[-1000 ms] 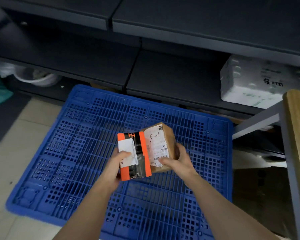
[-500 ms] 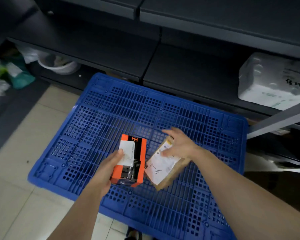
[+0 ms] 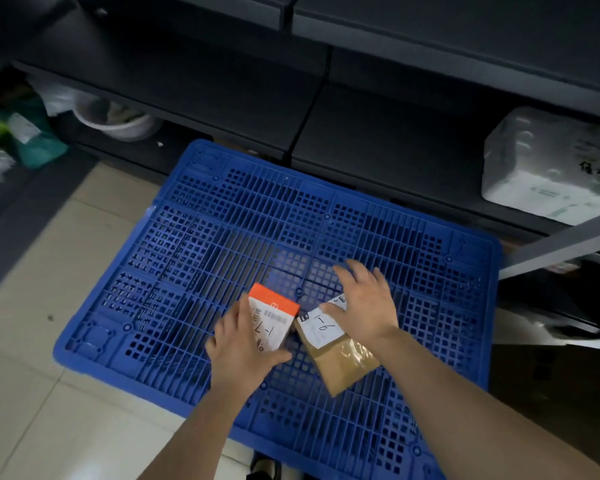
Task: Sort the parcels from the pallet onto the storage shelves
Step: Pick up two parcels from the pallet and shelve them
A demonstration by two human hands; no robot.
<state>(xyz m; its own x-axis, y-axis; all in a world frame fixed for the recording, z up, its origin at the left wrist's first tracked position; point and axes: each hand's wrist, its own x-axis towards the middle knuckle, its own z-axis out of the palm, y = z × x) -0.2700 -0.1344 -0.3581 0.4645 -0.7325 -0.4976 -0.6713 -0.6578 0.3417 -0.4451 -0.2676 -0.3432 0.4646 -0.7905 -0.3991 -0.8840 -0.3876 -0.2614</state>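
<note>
Parcels: two, both on the near middle of the blue plastic pallet (image 3: 222,220), just beside each other. Orange parcel (image 3: 274,318): small box with an orange far end. A white label covers most of the facing side, with a printed barcode and "1-7" handwritten in black marker. It sits tilted, far end up; cannot tell whether its near end touches the pallet. Brown parcel (image 3: 342,362): flat brown pack with shiny clear tape over its near half. The white label on its far half has "1-6" handwritten on it. It lies flat on the pallet grid, turned at an angle, its left corner next to the orange parcel.

Left hand (image 3: 241,344) grips the orange parcel, fingers along its left side, thumb across the near edge under the label. Right hand (image 3: 364,306) is open, fingers straight and spread. Its palm lies over the far end of the brown parcel, thumb touching the label.

Counts: two parcels, two hands, one pallet, one white foam box (image 3: 548,168), one white bowl (image 3: 118,123), one green bag (image 3: 39,147).

The pallet is a grid of slots and small squares. It lies on the pale tiled floor (image 3: 49,375), far edge at the foot of the dark shelves (image 3: 395,133). The foam box sits on a low shelf at far right, black handwriting on its side, well apart from the parcels. The bowl sits under the shelves at far left, with the green bag just left of it.
</note>
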